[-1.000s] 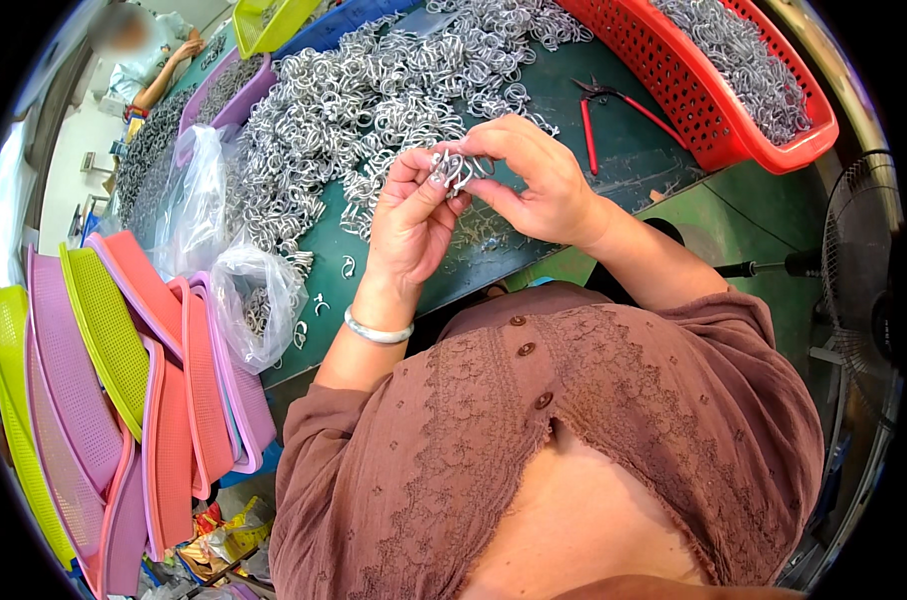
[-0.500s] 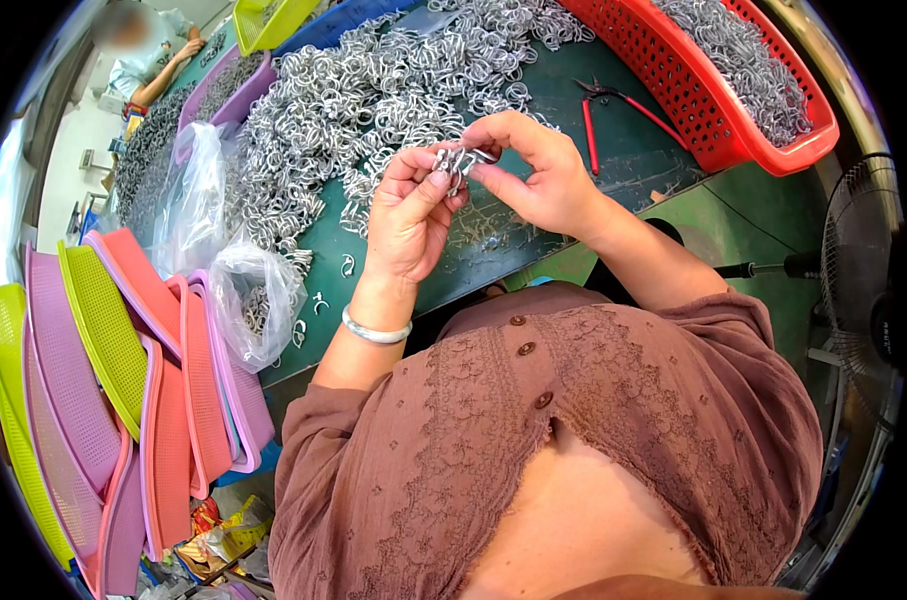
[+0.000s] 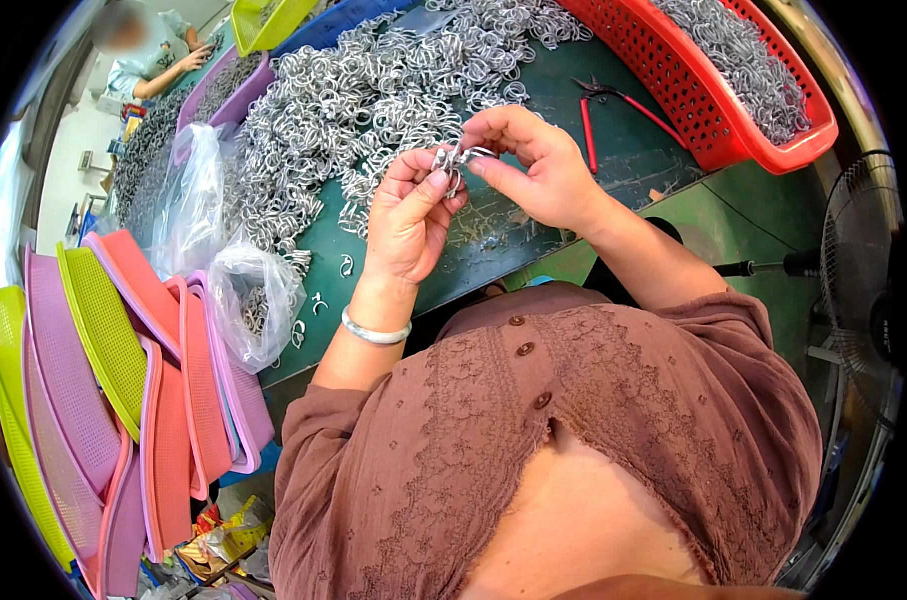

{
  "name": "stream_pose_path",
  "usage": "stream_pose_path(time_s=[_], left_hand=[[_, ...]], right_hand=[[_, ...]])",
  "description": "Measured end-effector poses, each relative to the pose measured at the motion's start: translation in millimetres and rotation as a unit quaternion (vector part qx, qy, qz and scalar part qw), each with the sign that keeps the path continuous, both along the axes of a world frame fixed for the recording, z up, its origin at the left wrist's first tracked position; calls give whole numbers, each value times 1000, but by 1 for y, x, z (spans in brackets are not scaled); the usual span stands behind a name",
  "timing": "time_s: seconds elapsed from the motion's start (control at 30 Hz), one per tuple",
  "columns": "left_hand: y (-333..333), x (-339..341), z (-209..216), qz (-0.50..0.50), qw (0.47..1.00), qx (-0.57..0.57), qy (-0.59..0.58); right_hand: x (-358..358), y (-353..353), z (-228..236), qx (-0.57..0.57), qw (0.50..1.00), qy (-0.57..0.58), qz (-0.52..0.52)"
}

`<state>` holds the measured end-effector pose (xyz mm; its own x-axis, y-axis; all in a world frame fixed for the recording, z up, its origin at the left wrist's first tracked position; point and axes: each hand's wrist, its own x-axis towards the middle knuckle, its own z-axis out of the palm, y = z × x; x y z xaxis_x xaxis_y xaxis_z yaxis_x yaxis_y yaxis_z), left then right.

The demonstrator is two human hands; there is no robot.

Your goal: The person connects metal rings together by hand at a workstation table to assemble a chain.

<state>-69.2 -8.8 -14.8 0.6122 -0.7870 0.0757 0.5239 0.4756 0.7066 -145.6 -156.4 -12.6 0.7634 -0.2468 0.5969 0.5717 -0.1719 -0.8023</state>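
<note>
My left hand [image 3: 411, 212] is closed round a small cluster of silver metal rings [image 3: 452, 176], thumb pressed on them. From the right, my right hand [image 3: 534, 165] pinches a ring at the cluster's edge between thumb and forefinger. Both hands are held up over the near edge of the green table [image 3: 444, 255]. Behind them spreads a large heap of the same curved metal rings [image 3: 374, 100]. A few loose rings [image 3: 347, 266] lie on the table left of my left wrist.
Red-handled pliers [image 3: 624, 110] lie beside a red basket [image 3: 714, 135] of metal pieces. At left are a plastic bag [image 3: 259, 300] with rings and several stacked coloured baskets [image 3: 104, 340]. A fan [image 3: 859, 290] stands at right. Another person [image 3: 154, 55] works at far left.
My hands stay in nearly the same place; the rings between my fingers have shifted and spread slightly. The other person's arm at far left has moved up a little.
</note>
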Motion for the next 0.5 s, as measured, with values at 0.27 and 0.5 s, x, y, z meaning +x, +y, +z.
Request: stream_pose_path(time_s=[0.27, 0.5], left_hand=[[1, 1, -2, -10, 999, -1, 31], [2, 0, 8, -9, 996, 30, 84]], right_hand=[[-7, -2, 8, 26, 993, 102, 45], [-2, -2, 2, 87, 990, 55, 100]])
